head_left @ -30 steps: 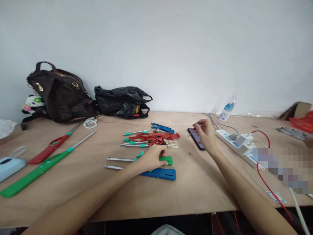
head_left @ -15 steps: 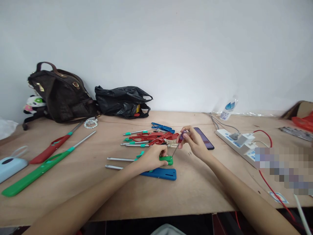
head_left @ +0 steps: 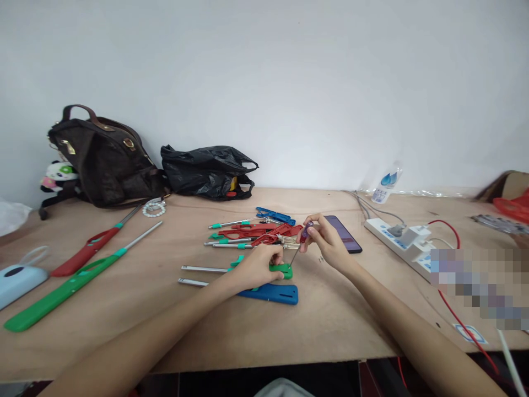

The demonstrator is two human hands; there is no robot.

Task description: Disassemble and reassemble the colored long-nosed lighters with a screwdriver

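Observation:
A green long-reach lighter [head_left: 286, 271] lies on the table, with my left hand [head_left: 260, 264] closed around its handle and covering its middle. My right hand [head_left: 327, 241] grips a screwdriver [head_left: 306, 231] by its purple-red handle. The screwdriver slants down to the left, its tip at the handle's right end. Just nearer to me lies a blue lighter [head_left: 275, 294], partly under my left wrist. A few small screws [head_left: 321, 259] rest below my right hand. Behind my hands is a pile of red lighter parts [head_left: 258, 230] with metal tubes, plus a blue casing piece [head_left: 275, 214].
A phone [head_left: 345, 236] lies behind my right hand, and a white power strip [head_left: 397, 245] with cables is to the right. Red [head_left: 88, 255] and green [head_left: 61, 289] lighters lie at left. A dark backpack [head_left: 107, 160] and black plastic bag [head_left: 202, 171] stand by the wall.
My right hand and the screwdriver handle have shifted very slightly, with the tip staying on the green lighter. My left hand has stayed in place.

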